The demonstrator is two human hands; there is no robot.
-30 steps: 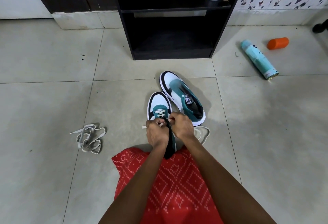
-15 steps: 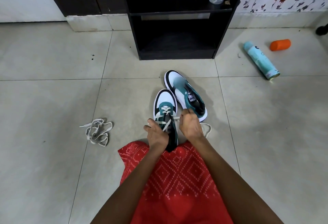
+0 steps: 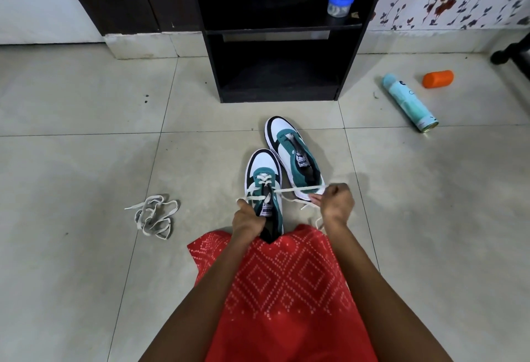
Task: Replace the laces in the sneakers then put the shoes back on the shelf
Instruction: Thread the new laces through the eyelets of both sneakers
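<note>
Two white, teal and black sneakers lie on the tiled floor in front of me. The near sneaker [image 3: 263, 172] has a white lace [image 3: 298, 189] threaded through its lower eyelets. My left hand [image 3: 248, 218] grips this sneaker at its left side by the tongue. My right hand [image 3: 337, 199] holds the lace's free end, drawn taut out to the right. The far sneaker [image 3: 292, 149] has no lace and lies just behind my right hand. A loose white lace [image 3: 153, 215] sits bunched on the floor to the left.
A black open shelf unit [image 3: 275, 46] stands ahead with a blue-lidded jar [image 3: 340, 2] on its upper board. A teal spray can [image 3: 410, 102] and an orange cap [image 3: 437, 78] lie at the right. Red patterned cloth [image 3: 286, 290] covers my lap.
My right hand has moved away to the right, drawing the lace out taut. My left hand has shifted from the eyelets to the sneaker's left side.
</note>
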